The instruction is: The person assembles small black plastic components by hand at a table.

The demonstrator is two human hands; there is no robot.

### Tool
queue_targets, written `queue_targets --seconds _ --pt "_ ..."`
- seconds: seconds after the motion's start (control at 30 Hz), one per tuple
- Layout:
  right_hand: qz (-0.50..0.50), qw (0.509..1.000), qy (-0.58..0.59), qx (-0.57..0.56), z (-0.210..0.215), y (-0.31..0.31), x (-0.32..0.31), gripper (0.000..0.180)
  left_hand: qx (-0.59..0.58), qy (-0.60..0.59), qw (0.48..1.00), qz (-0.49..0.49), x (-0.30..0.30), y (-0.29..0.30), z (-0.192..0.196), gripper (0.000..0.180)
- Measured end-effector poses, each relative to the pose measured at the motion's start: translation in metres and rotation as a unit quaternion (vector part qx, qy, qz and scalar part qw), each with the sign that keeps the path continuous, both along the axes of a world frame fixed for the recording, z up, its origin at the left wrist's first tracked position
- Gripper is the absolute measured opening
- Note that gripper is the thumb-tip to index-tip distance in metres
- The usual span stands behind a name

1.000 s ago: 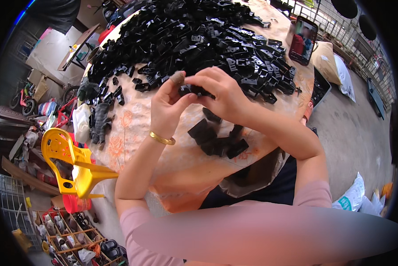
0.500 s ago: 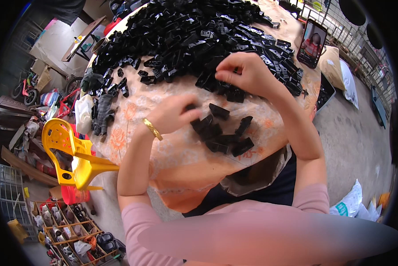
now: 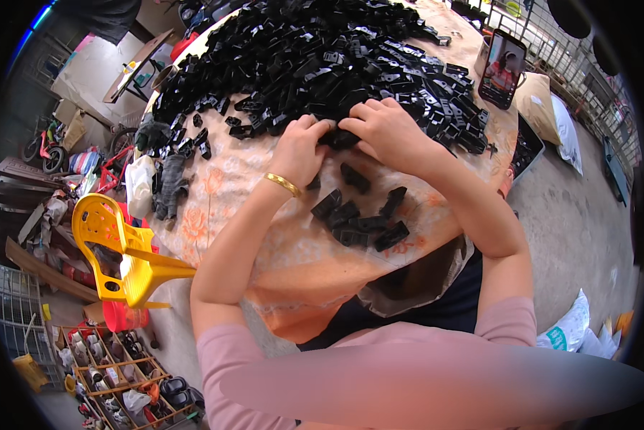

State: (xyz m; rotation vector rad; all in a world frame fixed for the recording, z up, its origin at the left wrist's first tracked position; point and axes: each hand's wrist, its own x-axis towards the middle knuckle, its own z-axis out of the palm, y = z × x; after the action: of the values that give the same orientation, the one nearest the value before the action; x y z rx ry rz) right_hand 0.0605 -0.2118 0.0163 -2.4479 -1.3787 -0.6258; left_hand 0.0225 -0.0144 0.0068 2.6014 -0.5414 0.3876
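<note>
A big heap of small black plastic parts (image 3: 300, 64) covers the far side of a table with a flowered tablecloth (image 3: 221, 186). At the near edge of the heap my two hands have come together. My right hand (image 3: 388, 136) is closed, fingers curled around a black plastic part (image 3: 345, 138). My left hand (image 3: 300, 150), below a gold bracelet (image 3: 284, 184), pinches at the left end of that part; its fingertips partly hide it. Nearer to me lies a small group of loose black parts (image 3: 347, 222), apart from the heap.
A phone (image 3: 503, 70) stands upright at the table's right side. A grey cloth glove (image 3: 170, 185) lies at the left edge. A yellow plastic chair (image 3: 132, 251) stands left of the table. An open bag (image 3: 415, 283) sits at my lap. Sacks (image 3: 537, 107) stand beyond the right edge.
My left hand has moved away from the loose group, up and right to the heap's edge. My right hand has dropped slightly, and both hands now meet at one black part.
</note>
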Motion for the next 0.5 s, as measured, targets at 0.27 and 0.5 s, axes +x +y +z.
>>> queue_targets --seconds 0.27,0.5 --pt "0.130 0.948 0.127 0.261 0.002 0.012 0.000 0.035 -0.034 0.023 0.999 0.000 -0.016 0.002 0.008 0.024" --pt "0.176 0.896 0.286 0.291 0.001 0.016 -0.009 0.027 -0.431 0.155 0.888 -0.037 -0.019 0.014 0.009 0.032"
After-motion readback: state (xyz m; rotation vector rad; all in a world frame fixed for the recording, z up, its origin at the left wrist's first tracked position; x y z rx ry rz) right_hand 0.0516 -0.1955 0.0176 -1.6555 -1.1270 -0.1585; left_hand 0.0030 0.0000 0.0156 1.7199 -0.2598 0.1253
